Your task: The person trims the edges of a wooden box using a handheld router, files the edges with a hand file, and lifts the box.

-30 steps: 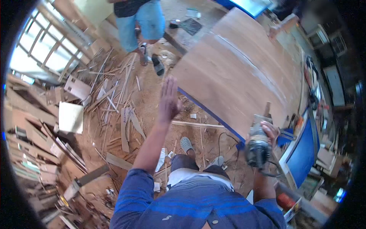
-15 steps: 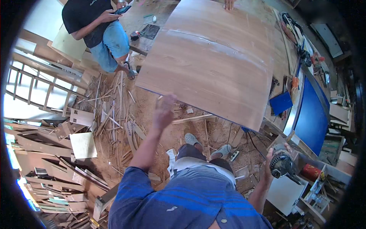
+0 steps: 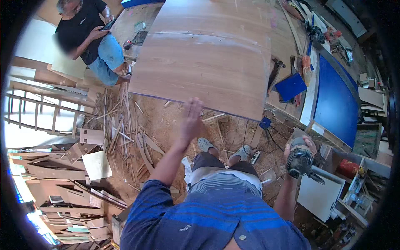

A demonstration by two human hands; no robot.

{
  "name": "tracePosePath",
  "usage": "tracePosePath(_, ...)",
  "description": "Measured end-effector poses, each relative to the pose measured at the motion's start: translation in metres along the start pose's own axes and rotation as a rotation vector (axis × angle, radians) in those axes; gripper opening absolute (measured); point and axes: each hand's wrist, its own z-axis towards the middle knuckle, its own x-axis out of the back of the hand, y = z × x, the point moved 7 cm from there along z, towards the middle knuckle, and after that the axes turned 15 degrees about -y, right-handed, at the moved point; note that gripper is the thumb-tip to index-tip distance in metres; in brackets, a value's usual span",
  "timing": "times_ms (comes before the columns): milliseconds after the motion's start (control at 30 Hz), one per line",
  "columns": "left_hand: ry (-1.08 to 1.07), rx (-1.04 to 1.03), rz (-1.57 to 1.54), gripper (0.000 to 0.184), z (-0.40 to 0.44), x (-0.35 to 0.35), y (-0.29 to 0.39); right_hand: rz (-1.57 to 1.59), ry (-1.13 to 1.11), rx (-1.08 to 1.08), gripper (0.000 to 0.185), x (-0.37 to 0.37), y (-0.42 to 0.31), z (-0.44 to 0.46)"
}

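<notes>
A large brown wooden panel (image 3: 204,62) with a blue edge lies on the worktable in front of me. My left hand (image 3: 191,123) is stretched out at the panel's near edge, fingers extended and holding nothing; whether the fingertips touch the edge I cannot tell. On the right, clear of the panel, my right hand (image 3: 309,143) is wrapped round a dark power tool (image 3: 300,160) with a cord. A small blue block (image 3: 265,123) shows under the panel's right corner.
A person (image 3: 89,37) holding a phone stands at the upper left. Hammer (image 3: 275,75), blue square (image 3: 291,86) and blue panel (image 3: 336,102) lie right of the brown panel. Wood strips (image 3: 143,150) litter the floor. A drawer holds a red can (image 3: 347,168).
The view has swung, so the panel appears further left and higher. The power tool, over the panel's right corner earlier, is now away from it. My left hand stays extended near the edge.
</notes>
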Motion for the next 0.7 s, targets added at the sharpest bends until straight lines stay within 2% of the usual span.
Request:
tracePosePath(67,-0.015,-0.125,-0.057,0.090,0.016,-0.013,0.069,0.339,0.014,-0.031,0.082,-0.015,0.027,-0.017)
tracePosePath(133,-0.062,-0.216,-0.109,0.085,0.023,-0.015,0.124,0.167,0.060,0.086,0.077,-0.005,0.009,-0.006)
tracePosePath(200,-0.150,-0.283,-0.163,0.076,0.027,-0.006,0.173,0.304,0.057,0.055,0.075,-0.009,0.010,-0.013)
tracePosePath(300,-0.607,-0.018,-0.798,0.062,0.028,-0.003,0.205,0.428,0.069,0.097,0.069,-0.010,0.011,-0.013)
tracePosePath(333,-0.702,0.039,-0.889,0.055,0.031,0.014,0.223,0.416,0.073,0.168,0.066,-0.006,0.005,-0.006)
tracePosePath(433,-1.072,0.217,-2.177,0.067,0.011,0.003,0.287,0.391,-0.029,0.381,0.049,-0.014,0.019,-0.005)
tracePosePath(467,-1.014,0.236,-2.353,0.068,0.012,0.016,0.307,0.369,-0.053,0.424,0.047,-0.020,0.020,-0.007)
tracePosePath(567,-1.013,0.418,-2.353,0.065,0.016,0.035,0.323,0.397,-0.094,0.483,0.041,-0.017,0.007,-0.004)
tracePosePath(600,-0.960,0.377,-2.216,0.060,0.018,0.041,0.322,0.383,-0.102,0.506,0.041,-0.018,0.009,-0.004)
tracePosePath(700,-0.889,0.386,-2.310,0.057,0.016,0.033,0.333,0.366,-0.185,0.503,0.043,-0.020,0.014,-0.004)
